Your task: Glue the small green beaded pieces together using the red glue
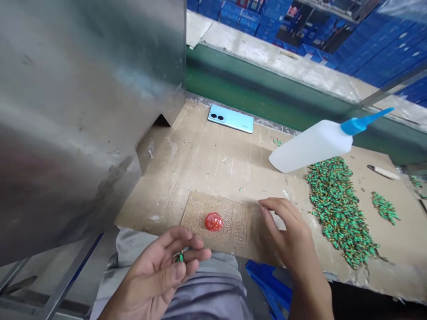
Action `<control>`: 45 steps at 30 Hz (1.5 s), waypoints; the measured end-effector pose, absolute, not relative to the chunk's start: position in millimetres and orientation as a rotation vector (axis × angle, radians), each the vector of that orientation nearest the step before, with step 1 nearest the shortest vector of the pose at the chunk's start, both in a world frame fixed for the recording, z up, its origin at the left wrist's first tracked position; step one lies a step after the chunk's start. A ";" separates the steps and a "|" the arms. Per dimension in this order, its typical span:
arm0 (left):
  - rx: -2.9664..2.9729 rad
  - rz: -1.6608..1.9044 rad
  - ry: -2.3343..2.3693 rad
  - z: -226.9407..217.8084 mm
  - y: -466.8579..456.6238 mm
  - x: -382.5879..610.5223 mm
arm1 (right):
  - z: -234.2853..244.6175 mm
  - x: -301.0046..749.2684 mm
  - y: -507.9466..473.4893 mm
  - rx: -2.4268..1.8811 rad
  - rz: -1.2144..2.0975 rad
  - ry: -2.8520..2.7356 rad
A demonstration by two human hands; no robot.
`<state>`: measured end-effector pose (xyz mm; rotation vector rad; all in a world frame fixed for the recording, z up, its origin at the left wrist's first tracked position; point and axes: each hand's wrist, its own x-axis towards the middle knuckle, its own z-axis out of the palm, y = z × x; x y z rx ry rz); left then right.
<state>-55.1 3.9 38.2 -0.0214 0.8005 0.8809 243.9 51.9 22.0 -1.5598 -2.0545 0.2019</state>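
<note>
My left hand (160, 271) is palm up above my lap, its fingers curled round a few small green parts (179, 257). My right hand (290, 235) rests on the front of the cardboard-covered bench (200, 155), fingers bent and together, tips touching the right edge of a small perforated board (233, 220). Nothing shows between those fingers. A red translucent blob (214, 221) sits on that board. A large heap of small green parts (336, 209) lies just right of my right hand.
A white squeeze bottle with a blue nozzle (316, 142) lies on its side behind the heap. A light blue phone (231, 118) lies face down at the back. A big metal housing (83, 111) fills the left. A smaller green pile (385, 207) and a white stick (383, 172) lie far right.
</note>
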 end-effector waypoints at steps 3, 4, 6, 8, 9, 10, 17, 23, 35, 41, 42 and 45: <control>-0.036 0.889 0.811 37.2 5.9 -51.7 | 20.4 235.6 80.0 -1.570 0.202 -2.118; -0.038 0.894 0.821 37.0 6.3 -50.0 | 20.7 232.9 88.0 -1.575 0.217 -2.148; -0.039 0.921 0.842 37.5 6.4 -46.3 | 21.9 229.6 101.1 -1.575 0.257 -2.214; -0.018 0.975 0.808 39.6 6.2 -43.2 | 22.4 229.2 110.7 -1.566 0.304 -2.270; -0.006 1.005 0.766 41.2 5.9 -42.2 | 21.7 229.7 114.4 -1.562 0.327 -2.288; 0.008 1.015 0.726 43.0 5.6 -41.7 | 20.3 230.4 117.5 -1.560 0.345 -2.297; 0.077 0.984 0.630 48.9 1.5 -46.0 | 19.9 230.5 107.3 -1.566 0.348 -2.186; 0.323 0.890 0.696 38.2 -3.5 -48.5 | 55.9 209.2 42.7 -1.346 0.680 -1.901; 0.725 0.527 0.934 35.9 3.9 -40.5 | 46.3 172.1 1.1 -1.066 0.937 -2.157; 0.852 0.471 0.933 35.9 8.2 -45.9 | 44.8 176.4 4.0 -0.963 0.888 -2.125; 0.872 0.486 0.948 37.5 7.8 -45.1 | 44.7 175.9 3.9 -0.959 0.882 -2.120; 0.947 0.538 0.990 43.3 6.2 -41.8 | 45.1 174.8 3.3 -0.943 0.882 -2.115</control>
